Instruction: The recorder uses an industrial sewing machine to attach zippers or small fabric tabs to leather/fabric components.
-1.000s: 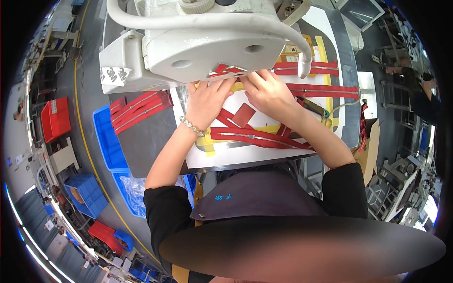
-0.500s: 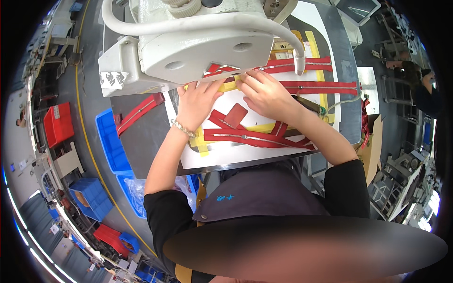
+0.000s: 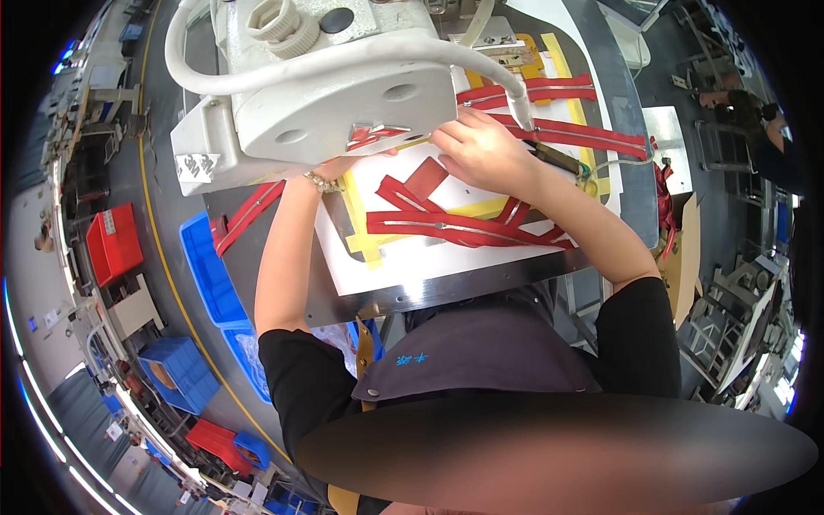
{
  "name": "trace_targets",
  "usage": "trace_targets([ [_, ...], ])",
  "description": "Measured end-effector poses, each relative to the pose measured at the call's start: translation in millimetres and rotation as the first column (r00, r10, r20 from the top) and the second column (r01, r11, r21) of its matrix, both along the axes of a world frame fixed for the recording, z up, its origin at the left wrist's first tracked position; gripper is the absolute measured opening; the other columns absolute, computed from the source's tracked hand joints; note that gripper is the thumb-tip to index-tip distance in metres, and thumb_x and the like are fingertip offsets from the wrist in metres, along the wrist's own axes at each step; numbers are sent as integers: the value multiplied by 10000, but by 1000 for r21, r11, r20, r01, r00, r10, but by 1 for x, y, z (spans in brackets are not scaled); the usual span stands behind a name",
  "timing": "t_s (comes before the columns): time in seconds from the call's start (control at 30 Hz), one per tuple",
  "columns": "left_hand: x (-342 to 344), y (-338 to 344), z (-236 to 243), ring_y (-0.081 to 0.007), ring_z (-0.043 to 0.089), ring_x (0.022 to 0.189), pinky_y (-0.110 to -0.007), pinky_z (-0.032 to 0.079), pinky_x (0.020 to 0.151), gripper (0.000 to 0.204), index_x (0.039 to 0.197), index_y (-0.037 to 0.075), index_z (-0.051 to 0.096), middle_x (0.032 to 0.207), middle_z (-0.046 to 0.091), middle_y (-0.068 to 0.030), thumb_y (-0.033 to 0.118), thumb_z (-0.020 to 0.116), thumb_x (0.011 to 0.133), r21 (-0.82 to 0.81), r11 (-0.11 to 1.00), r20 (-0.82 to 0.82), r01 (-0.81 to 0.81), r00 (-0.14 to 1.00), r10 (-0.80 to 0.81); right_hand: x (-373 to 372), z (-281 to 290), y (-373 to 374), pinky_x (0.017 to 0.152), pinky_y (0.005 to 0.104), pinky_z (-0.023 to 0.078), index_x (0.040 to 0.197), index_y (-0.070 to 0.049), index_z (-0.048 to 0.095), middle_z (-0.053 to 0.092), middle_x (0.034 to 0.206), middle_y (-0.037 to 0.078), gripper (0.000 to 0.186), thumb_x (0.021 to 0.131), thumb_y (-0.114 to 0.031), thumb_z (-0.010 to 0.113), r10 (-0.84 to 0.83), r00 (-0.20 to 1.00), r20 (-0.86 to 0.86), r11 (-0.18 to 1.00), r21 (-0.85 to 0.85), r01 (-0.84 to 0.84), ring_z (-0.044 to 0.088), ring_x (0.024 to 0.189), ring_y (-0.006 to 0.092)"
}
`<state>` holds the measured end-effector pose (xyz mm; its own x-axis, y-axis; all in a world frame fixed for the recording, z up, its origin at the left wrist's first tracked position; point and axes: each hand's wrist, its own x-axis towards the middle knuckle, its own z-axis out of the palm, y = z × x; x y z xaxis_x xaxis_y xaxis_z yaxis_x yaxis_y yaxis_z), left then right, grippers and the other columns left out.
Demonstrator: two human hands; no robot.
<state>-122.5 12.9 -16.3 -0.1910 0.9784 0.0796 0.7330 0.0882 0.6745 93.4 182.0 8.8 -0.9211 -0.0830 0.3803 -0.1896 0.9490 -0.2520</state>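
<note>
My left hand point(image 3: 335, 166) reaches under a large white machine head point(image 3: 343, 112) that looks like an industrial sewing machine. Most of that hand is hidden; only its back edge and some fingertips show. To the right of the machine's edge, my right hand point(image 3: 482, 150) is curled, with its fingertips low by the edge. What they pinch or press is out of sight. Nearest to it runs a red zipper point(image 3: 584, 131). Below my hands, a red patch point(image 3: 427, 178) and another red zipper point(image 3: 455, 230) lie on a white sheet point(image 3: 378, 279) edged with yellow tape point(image 3: 367, 245).
A thick white hose point(image 3: 378, 53) loops over the machine's front. A dark-handled tool point(image 3: 554, 157) lies right of my right hand. More red zipper point(image 3: 249, 215) crosses the table's left edge. Blue bins point(image 3: 206, 266) stand left of the table; a cardboard piece point(image 3: 684, 257) stands at the right.
My left hand has slid left and farther under the machine, so its fingers are now mostly hidden. My right hand stays near the machine's edge. The view has shifted slightly.
</note>
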Motion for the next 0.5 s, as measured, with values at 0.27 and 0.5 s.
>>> trace_targets([
  [0.27,-5,1,3,-207,613,1065,-348,518,878,345,1095,103,696,1147,678,-58,331,688,837,-117,992,69,-43,996,51,-2,-2,0,992,434,445,1074,-44,559,583,1124,126,366,731,-84,680,0,999,32,999,-50,2,572,1092,318],
  [0.5,-6,-4,-9,-190,606,1054,-363,503,886,436,1088,116,697,1158,665,-50,412,755,774,-91,996,294,-7,955,33,-3,-4,1,1006,431,432,1111,-42,549,576,1158,128,396,740,-96,676,-3,1000,16,1000,-10,4,569,1094,320],
])
